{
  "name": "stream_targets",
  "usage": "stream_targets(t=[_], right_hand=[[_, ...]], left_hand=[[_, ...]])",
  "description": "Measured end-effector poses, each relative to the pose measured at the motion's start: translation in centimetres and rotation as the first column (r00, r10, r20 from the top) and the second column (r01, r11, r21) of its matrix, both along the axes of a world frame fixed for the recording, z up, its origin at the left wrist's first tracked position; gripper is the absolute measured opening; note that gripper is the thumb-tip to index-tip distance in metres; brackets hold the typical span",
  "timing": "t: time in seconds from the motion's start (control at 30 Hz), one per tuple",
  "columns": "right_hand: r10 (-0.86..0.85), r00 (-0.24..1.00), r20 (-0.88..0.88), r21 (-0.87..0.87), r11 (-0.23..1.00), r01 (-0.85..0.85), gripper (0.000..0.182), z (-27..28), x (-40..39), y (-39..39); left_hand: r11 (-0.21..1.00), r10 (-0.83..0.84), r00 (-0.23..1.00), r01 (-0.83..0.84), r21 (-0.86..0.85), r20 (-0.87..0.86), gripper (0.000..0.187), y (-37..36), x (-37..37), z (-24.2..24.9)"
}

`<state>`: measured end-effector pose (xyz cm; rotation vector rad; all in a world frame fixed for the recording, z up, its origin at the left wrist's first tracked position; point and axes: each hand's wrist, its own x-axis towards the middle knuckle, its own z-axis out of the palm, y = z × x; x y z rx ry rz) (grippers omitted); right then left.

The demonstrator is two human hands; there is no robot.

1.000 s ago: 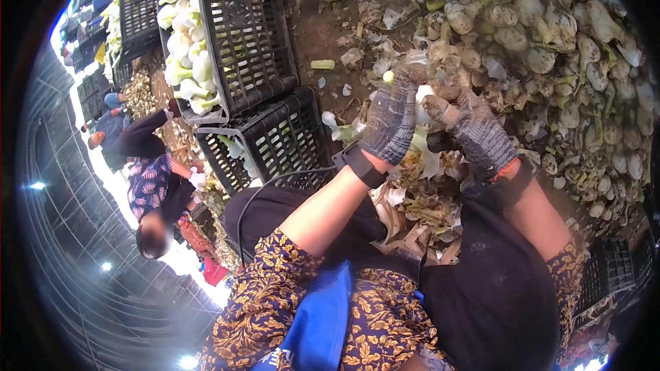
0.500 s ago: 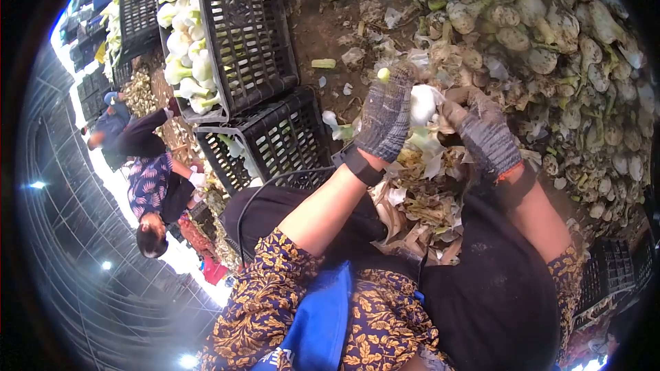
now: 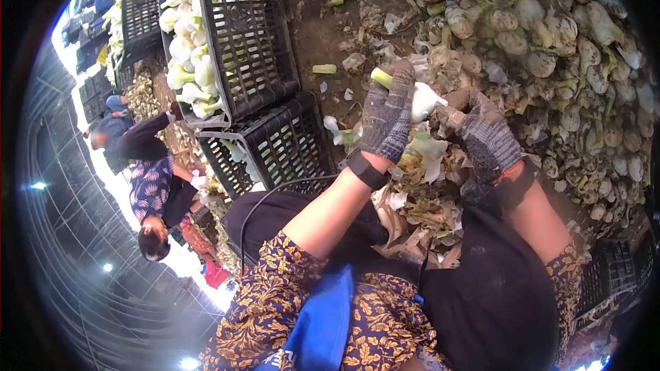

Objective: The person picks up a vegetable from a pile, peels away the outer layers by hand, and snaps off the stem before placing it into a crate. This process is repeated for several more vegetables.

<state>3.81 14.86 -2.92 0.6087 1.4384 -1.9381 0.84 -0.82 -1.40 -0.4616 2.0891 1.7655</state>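
Observation:
A white peeled garlic bulb [image 3: 425,102] with a cut green stem is held in my left hand [image 3: 389,113], which wears a grey knit glove. The stem end pokes out at the upper left of the fingers. My right hand [image 3: 485,130], in a dirty glove, is closed beside the root end of the bulb, thumb and fingers pinched; what sits between them is too small to make out. Loose husks and peelings [image 3: 430,158] lie below the hands, between my legs.
A large pile of unpeeled garlic [image 3: 584,62] spreads on the right. Upper left, a black crate [image 3: 251,34] holds white bulbs; another black crate [image 3: 289,141] stands below it. Cut stem pieces [image 3: 324,69] lie on the soil. People [image 3: 155,185] sit at the far left.
The bulb and its stem have tilted, so more of the green stem shows above my left hand. My right hand has moved slightly down from the bulb.

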Motion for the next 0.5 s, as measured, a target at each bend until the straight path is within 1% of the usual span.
stream_targets(t=[0.03,0.07,0.1,0.17,0.2,0.23,0.27,0.3,0.33,0.37,0.4,0.43,0.47,0.5], right_hand=[[-0.04,0.999,-0.008,0.0,0.999,0.04,0.023,0.3,-0.2,-0.1],[-0.082,0.997,-0.017,-0.001,0.997,0.082,0.018,0.5,-0.4,-0.1],[-0.083,0.996,-0.018,-0.002,0.997,0.083,0.018,-0.3,-0.1,0.1],[-0.31,0.95,0.046,0.018,0.951,0.31,0.015,-3.2,0.8,0.6],[-0.332,0.942,-0.05,0.117,0.935,0.336,0.012,-3.8,1.1,0.6],[-0.331,0.942,-0.053,0.114,0.935,0.335,0.012,-3.3,0.8,0.6],[-0.451,0.892,0.021,0.069,0.891,0.448,0.013,-2.4,0.5,0.6],[-0.557,0.825,0.099,0.033,0.83,0.557,0.013,-1.3,0.1,0.6],[-0.615,0.784,0.088,-0.008,0.786,0.618,0.014,-0.2,-0.5,0.4],[-0.614,0.785,0.082,-0.014,0.787,0.617,0.014,0.1,-0.5,0.4],[-0.471,0.876,-0.099,0.022,0.879,0.475,0.014,0.3,-0.4,0.4],[-0.295,0.918,-0.267,0.089,0.94,0.328,0.014,0.4,-0.4,0.4],[-0.098,0.876,-0.473,0.138,0.973,0.183,0.013,0.3,-0.8,0.3],[-0.097,0.876,-0.473,0.139,0.973,0.183,0.013,0.3,-0.7,0.2]], left_hand=[[0.999,0.039,0.992,-0.04,0.006,0.118,0.025,-0.2,-0.1,-0.2],[0.994,-0.103,0.978,0.094,-0.056,-0.183,0.024,-0.7,0.5,-1.9],[0.994,-0.104,0.977,0.095,-0.057,-0.184,0.024,-1.5,0.7,-3.0],[0.991,-0.112,0.991,0.105,-0.085,-0.078,0.023,-2.4,0.5,-4.3],[0.976,0.095,0.975,-0.131,0.173,0.202,0.024,-2.0,-0.1,-3.0],[0.976,0.096,0.975,-0.131,0.172,0.198,0.024,-1.5,-0.7,-2.2],[0.857,0.262,0.868,-0.41,0.312,0.422,0.027,-1.1,-1.2,-1.5],[0.649,0.342,0.685,-0.667,0.365,0.643,0.029,-0.9,-1.4,-1.2],[0.54,0.333,0.603,-0.752,0.378,0.725,0.029,-1.1,-1.8,-1.2],[0.539,0.334,0.609,-0.75,0.384,0.72,0.029,-1.2,-2.0,-1.2],[0.486,0.319,0.592,-0.773,0.409,0.74,0.028,-1.4,-2.1,-1.1],[0.429,0.303,0.575,-0.794,0.43,0.76,0.027,-1.5,-2.1,-1.0],[0.429,0.303,0.576,-0.794,0.432,0.759,0.027,-1.7,-2.1,-1.1],[0.425,0.238,0.618,-0.76,0.492,0.749,0.03,-2.0,-2.0,-1.4]])
